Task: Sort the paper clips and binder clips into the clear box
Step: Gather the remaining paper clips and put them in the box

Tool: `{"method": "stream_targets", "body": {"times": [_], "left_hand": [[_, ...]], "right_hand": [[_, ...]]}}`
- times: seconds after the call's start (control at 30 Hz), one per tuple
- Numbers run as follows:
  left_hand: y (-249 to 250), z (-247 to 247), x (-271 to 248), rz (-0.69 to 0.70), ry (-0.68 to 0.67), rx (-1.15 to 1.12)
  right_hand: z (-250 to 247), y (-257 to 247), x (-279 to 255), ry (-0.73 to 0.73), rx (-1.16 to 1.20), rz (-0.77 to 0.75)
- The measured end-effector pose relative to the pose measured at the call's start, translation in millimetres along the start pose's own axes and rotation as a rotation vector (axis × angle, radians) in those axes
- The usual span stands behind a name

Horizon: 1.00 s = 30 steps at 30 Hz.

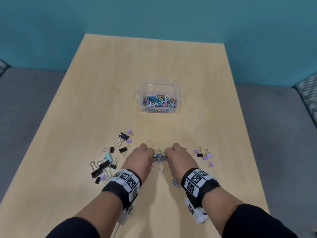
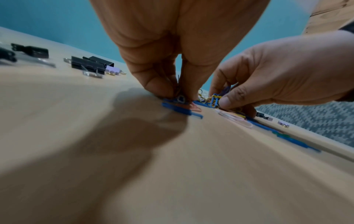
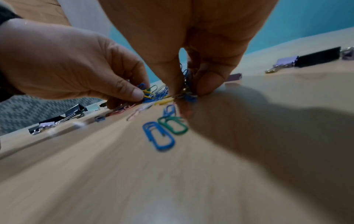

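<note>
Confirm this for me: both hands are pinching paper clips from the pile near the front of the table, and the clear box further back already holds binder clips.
One thing is off. The clear box holds coloured paper clips, not binder clips; the head view shows it. The binder clips lie loose on the table. The left hand and right hand do pinch paper clips from the pile.

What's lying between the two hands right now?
In the head view, a small heap of coloured paper clips sits between the left hand and right hand, both pinching at it; a lone green clip lies just beyond.
</note>
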<state>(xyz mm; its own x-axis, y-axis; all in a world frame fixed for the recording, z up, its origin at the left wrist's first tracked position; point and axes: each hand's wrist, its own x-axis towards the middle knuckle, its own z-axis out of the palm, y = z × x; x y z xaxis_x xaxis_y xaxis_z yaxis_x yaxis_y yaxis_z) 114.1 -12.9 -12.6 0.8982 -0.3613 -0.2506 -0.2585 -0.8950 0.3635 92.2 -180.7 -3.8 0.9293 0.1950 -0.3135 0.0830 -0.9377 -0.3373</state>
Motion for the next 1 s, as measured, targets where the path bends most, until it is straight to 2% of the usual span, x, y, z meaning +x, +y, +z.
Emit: {"method": "stream_targets", "body": {"times": [0.33,0.53,0.67,0.87,0.93,1.0], "left_hand": [[-3,-15,-4,-0.082,-0.056,-0.134],[0,-47,1,-0.053,-0.099,-0.24],[-3,-79,38,-0.006,0.005,-0.26],[-1,-128,125,-0.083,0.189,-0.219],[3,-137,144,-0.089,0.203,-0.221],[6,-137,155,-0.096,0.165,-0.232]], "right_hand": [[-17,6,-3,-0.07,0.062,-0.012],[-44,6,3,-0.1,0.205,-0.03],[-77,9,39,-0.012,0.277,-0.028],[-134,9,124,0.214,0.38,0.106],[-147,5,143,0.253,0.369,0.109],[-150,2,155,0.228,0.305,0.102]]}}
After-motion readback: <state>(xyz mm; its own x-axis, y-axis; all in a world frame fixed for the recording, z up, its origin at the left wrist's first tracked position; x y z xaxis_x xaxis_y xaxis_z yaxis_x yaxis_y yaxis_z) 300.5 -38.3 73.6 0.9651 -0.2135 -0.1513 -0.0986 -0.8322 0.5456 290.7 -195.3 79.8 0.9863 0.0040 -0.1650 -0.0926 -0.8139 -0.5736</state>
